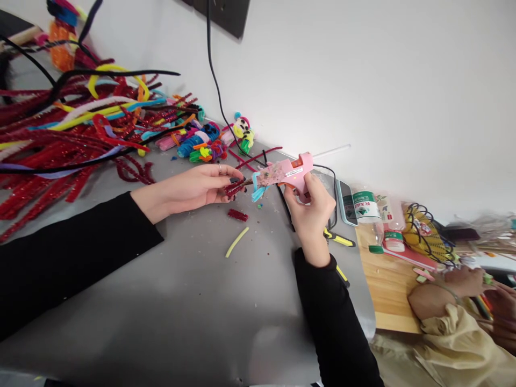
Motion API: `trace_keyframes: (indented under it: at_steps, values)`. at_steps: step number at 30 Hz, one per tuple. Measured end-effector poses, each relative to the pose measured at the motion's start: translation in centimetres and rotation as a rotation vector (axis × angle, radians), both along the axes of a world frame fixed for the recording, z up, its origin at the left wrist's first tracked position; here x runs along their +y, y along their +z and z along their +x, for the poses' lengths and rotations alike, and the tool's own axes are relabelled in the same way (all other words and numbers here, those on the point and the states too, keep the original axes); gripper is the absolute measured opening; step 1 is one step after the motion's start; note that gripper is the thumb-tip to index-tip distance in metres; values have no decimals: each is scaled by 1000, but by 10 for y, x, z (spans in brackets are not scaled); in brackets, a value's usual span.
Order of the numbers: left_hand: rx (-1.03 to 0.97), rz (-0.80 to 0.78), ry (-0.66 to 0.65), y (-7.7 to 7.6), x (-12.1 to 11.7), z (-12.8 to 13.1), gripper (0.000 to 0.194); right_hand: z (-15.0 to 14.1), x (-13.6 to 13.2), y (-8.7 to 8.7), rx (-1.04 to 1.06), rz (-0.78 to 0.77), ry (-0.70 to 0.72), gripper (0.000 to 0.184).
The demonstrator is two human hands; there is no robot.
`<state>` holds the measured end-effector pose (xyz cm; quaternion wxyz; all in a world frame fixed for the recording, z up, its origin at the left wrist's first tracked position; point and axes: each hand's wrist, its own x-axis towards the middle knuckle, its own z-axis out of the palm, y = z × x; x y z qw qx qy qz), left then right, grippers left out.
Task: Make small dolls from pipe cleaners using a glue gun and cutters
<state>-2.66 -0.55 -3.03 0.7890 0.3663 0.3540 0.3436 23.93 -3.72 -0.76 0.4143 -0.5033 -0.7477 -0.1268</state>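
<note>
My right hand [312,207] is closed around the handle of a pink hot glue gun [288,173], its nozzle pointing left. Light-blue fuzzy strands [259,192] hang at the front of the gun. Between the fingers of my left hand [205,184] is a small dark-red tinsel pipe cleaner piece [234,188], close to the nozzle; whether they touch I cannot tell. On the grey mat below lie a short red tinsel piece [237,215] and a yellow-green pipe cleaner [237,242].
Many loose pipe cleaners [80,140] are heaped at left, beside several colourful pipe cleaner figures [199,141]. Yellow-handled pliers [341,238], a phone [346,203] and plastic bottles [366,207] lie at right. A co-worker's arm [433,298] rests on the wooden table [389,293]. A black cable [215,75] hangs along the wall.
</note>
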Motion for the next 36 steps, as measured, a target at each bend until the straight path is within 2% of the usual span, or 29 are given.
trace_keyframes:
  at_steps: [9, 20, 32, 36]
  values:
    - [10, -52, 19, 7, -3, 2, 11, 0, 0, 2, 39, 22, 51, 16]
    - [20, -29, 23, 7, -3, 2, 12, 3, 0, 3, 28, 36, 53, 15]
    - [21, -55, 50, 9, -5, 3, 13, 2, -1, 3, 29, -8, 16, 15]
    - [12, -70, 38, 10, -4, 3, 13, 4, 0, 3, 8, -36, -85, 10]
